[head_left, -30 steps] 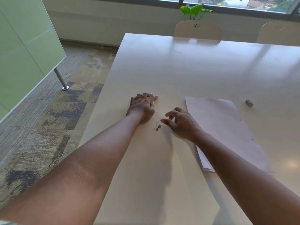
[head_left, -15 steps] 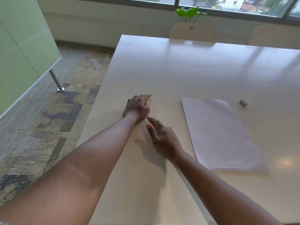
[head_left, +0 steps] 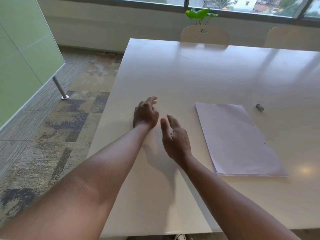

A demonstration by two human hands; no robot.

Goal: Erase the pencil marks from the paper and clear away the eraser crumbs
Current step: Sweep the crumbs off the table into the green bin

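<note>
A stack of white paper [head_left: 233, 137] lies on the white table [head_left: 199, 75], right of my hands. A small grey eraser [head_left: 259, 107] rests on the table beyond the paper's far right corner. My left hand [head_left: 145, 113] sits on the table near its left edge, fingers loosely curled, holding nothing. My right hand [head_left: 174, 137] is beside it on its edge, fingers straight, palm turned toward the left hand. A few dark crumbs [head_left: 171, 134] cling to the right hand. No pile of crumbs shows on the table.
The table's left edge [head_left: 107, 110] drops to patterned carpet. Two pale chairs [head_left: 205, 34] stand at the far side, with a green plant [head_left: 200, 14] behind them. A green glass partition [head_left: 26, 49] on a metal leg stands at the left.
My right hand swept left across the spot where the dark crumb pile lay and now stands on edge beside the left hand. The pile is no longer visible. The left hand barely moved.
</note>
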